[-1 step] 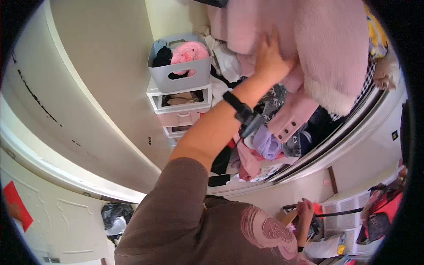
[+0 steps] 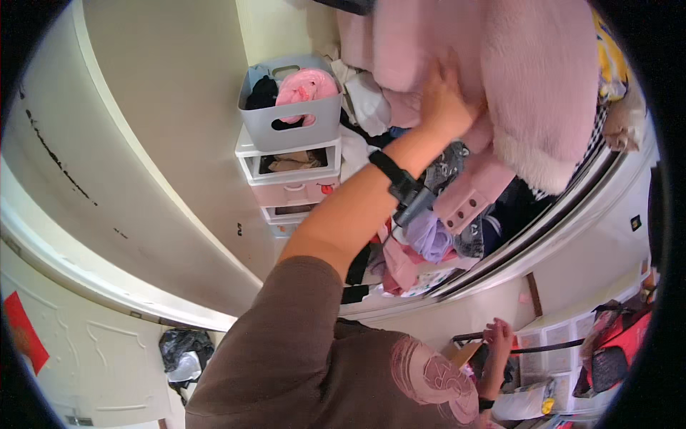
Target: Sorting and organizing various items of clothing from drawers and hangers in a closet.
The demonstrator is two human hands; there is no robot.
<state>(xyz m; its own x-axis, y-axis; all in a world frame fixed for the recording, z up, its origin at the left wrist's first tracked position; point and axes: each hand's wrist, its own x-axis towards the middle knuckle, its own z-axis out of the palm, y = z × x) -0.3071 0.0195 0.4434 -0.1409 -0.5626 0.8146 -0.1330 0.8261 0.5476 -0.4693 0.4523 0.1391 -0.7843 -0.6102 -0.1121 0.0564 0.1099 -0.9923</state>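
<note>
My left hand (image 2: 444,100) lies against a fluffy pink coat (image 2: 539,79) hanging in the wardrobe. Its fingers are stretched and apart, the tips pressed into the pile. Below the wrist, a pink cuff with dark buttons (image 2: 468,204) hangs over a heap of clothes, among them a lilac garment (image 2: 429,236) and dark grey printed cloth (image 2: 446,163). At the lower right, my right hand (image 2: 499,334) is raised near a black rod (image 2: 550,347), fingers loosely bent and seemingly empty.
Left of the clothes, a grey basket (image 2: 304,129) with pink and black items stands on a white drawer unit (image 2: 286,175). A tall panel (image 2: 171,121) bounds the left side. The wardrobe's sliding track (image 2: 514,247) curves along the near edge. A black bag (image 2: 184,350) sits at the lower left.
My left hand and forearm have shifted slightly right, the hand still on the pink coat. The fingers of my right hand look a little more raised. The clothes stay nearly the same.
</note>
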